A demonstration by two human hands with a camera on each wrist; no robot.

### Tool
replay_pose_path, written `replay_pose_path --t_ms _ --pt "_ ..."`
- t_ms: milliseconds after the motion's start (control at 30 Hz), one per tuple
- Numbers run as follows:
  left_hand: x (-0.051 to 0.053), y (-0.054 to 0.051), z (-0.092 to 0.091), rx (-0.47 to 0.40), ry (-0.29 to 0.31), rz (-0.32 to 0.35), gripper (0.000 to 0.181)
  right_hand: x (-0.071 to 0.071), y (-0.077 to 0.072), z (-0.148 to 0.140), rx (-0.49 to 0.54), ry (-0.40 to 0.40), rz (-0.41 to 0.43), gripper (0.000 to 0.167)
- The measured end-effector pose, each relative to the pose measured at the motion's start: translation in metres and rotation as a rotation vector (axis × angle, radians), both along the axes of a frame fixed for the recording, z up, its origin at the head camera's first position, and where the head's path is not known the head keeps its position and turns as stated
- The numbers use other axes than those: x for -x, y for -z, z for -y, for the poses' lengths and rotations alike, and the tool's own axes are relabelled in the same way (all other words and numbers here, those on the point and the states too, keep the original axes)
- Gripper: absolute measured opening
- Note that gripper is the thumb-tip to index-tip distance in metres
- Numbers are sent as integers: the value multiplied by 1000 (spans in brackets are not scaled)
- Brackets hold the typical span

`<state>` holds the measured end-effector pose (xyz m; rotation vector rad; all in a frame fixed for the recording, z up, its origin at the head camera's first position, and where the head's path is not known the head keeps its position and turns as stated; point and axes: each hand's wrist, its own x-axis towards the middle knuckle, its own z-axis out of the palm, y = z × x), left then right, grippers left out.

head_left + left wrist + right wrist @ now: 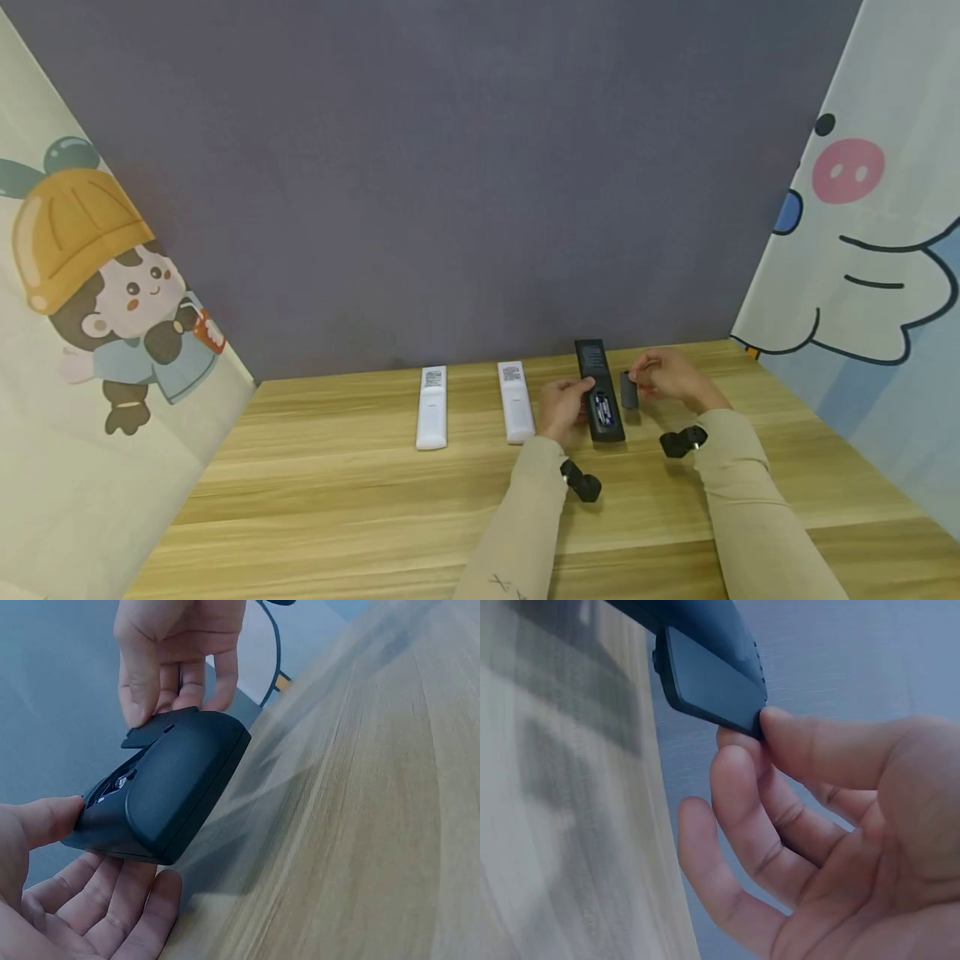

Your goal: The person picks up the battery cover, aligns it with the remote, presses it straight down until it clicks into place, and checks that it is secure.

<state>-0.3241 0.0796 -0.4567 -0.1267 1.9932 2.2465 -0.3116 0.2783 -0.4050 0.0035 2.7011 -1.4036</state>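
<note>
My left hand (561, 408) grips a black remote control (592, 360) by its side, thumb on top and fingers beneath, as the left wrist view shows. The remote's back faces up, and its uncovered battery compartment (604, 410) has batteries in it. Just to the right, my right hand (667, 377) pinches a dark battery cover (629, 392) between thumb and fingertips. In the right wrist view the cover (712, 682) hangs from the thumb and index finger, its flat face showing. Its other fingers are loosely bent below it.
Two white remote controls, one at the left (432, 408) and one nearer my left hand (516, 402), lie face down on the wooden table (337, 500). A grey panel (450, 183) stands along the table's back edge, with cartoon-printed sheets on both sides.
</note>
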Motion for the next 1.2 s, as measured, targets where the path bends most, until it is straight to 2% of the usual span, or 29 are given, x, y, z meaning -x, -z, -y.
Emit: replay_pose_path --t_ms 600,1200 --pt "-1 -5 -1 -21 -8 22 15 -7 -18 1 21 -48 -86 19" --pt "2 -4 -2 -24 1 24 18 -8 -24 8 39 -110 -81 15"
